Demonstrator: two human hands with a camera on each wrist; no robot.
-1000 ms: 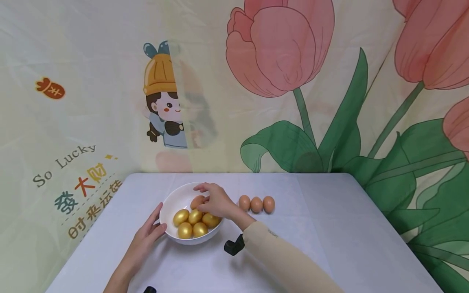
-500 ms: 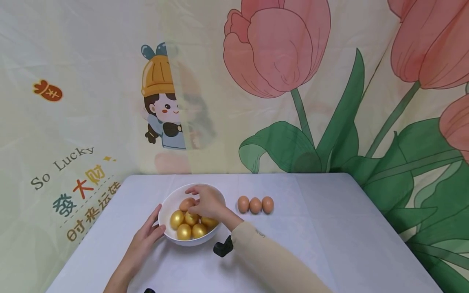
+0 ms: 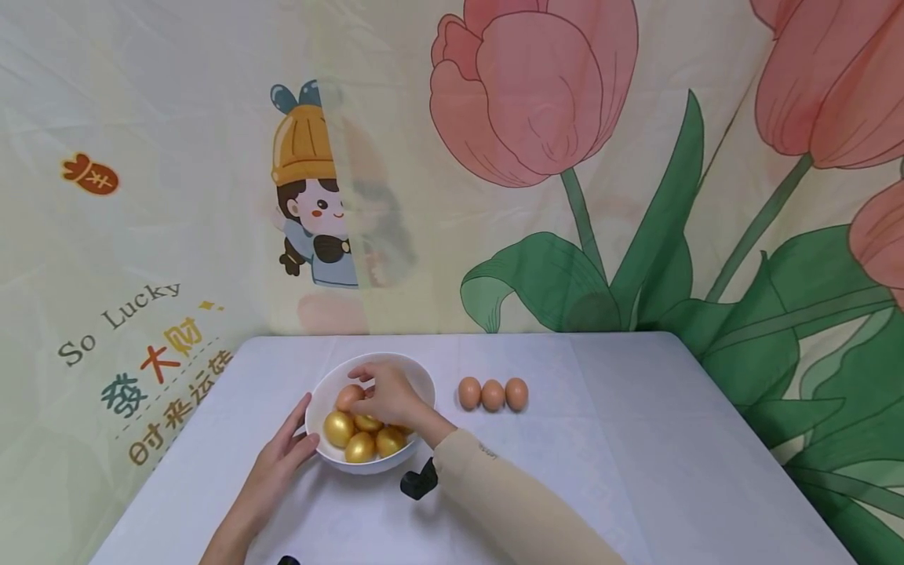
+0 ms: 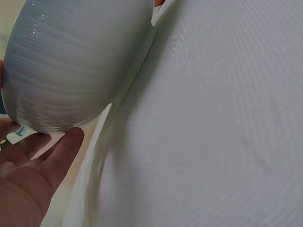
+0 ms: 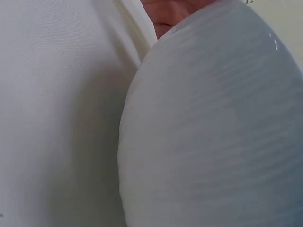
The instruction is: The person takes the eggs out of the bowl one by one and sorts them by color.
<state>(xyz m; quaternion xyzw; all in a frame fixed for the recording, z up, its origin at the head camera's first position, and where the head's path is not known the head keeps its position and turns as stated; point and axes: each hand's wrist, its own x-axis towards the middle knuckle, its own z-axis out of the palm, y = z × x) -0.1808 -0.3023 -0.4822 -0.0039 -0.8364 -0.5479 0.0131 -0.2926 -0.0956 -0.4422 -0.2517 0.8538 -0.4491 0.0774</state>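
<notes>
A white bowl (image 3: 420, 377) with golden eggs (image 3: 339, 429) inside stands left of centre on the table. My right hand (image 3: 384, 396) reaches over its right rim. Between thumb and fingers it pinches a brown egg (image 3: 349, 398) at the upper left of the golden ones, some of which the hand covers. On the bowl's left side my left hand (image 3: 282, 455) rests with extended fingers and thumb against the rim and outer wall. The left wrist view shows those fingertips (image 4: 73, 135) touching the bowl's wall. In the right wrist view, the bowl's outside (image 5: 213, 132) hides the right hand.
Three brown eggs (image 3: 493, 395) lie side by side right of the bowl. A white cloth (image 3: 565, 455) covers the table. Behind it hangs a printed backdrop (image 3: 417, 235) with tulips and a cartoon child. A black wrist device (image 3: 420, 480) sticks out by the right sleeve.
My right hand has moved left inside the bowl with the brown egg. Some golden eggs have shifted slightly left and down. The left hand keeps its place on the bowl.
</notes>
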